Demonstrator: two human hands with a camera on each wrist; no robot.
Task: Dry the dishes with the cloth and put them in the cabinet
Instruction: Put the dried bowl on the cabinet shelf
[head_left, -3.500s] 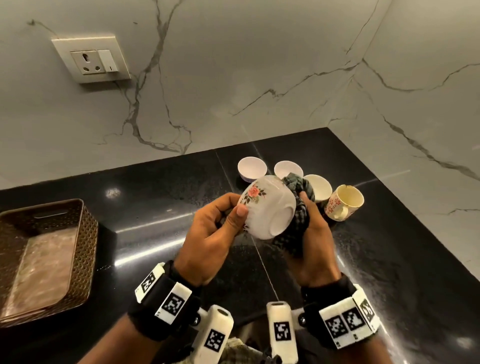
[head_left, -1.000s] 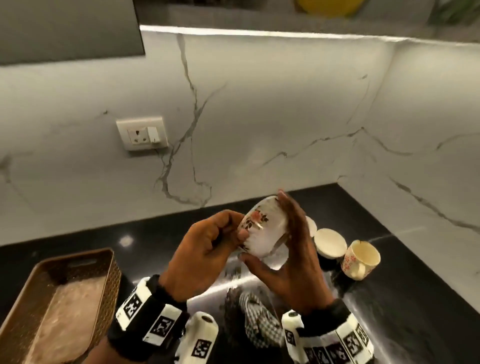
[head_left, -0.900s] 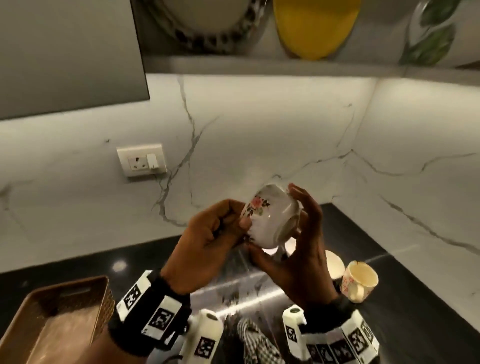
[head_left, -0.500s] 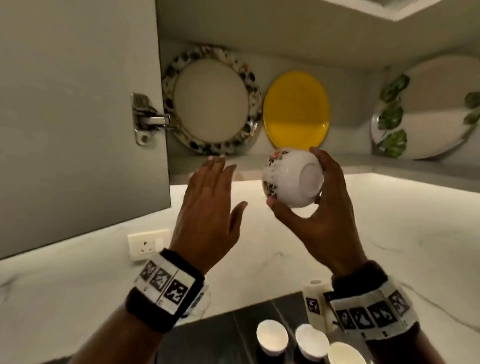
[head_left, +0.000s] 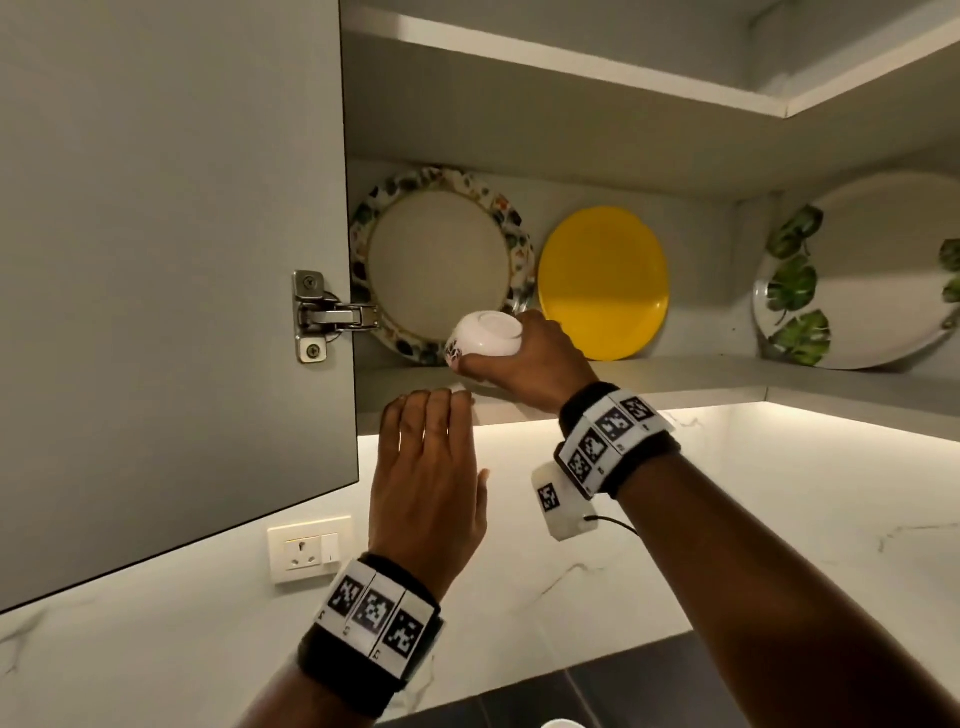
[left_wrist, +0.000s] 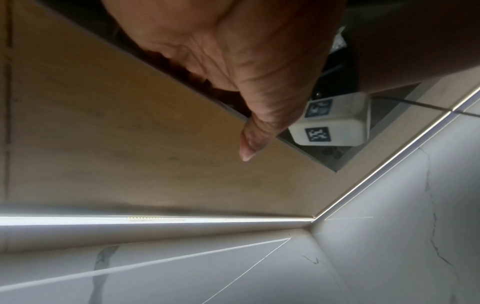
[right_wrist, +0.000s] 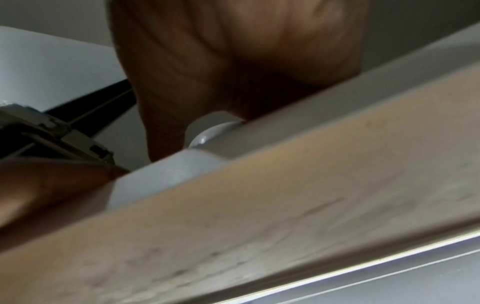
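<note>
right hand (head_left: 524, 358) gripping upturned white bowl (head_left: 485, 339) at cabinet shelf (head_left: 675, 375) (beside floral plate (head_left: 441, 260)). left hand (head_left: 428, 483) flat-fingered, holding nothing, below.

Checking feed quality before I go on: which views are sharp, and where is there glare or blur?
Head view: sharp; bowl in the right hand readable, bright glow under the cabinet shelf. Left wrist view: fairly clear, with a glaring light strip. Right wrist view: blurred, bowl mostly hidden.
</note>
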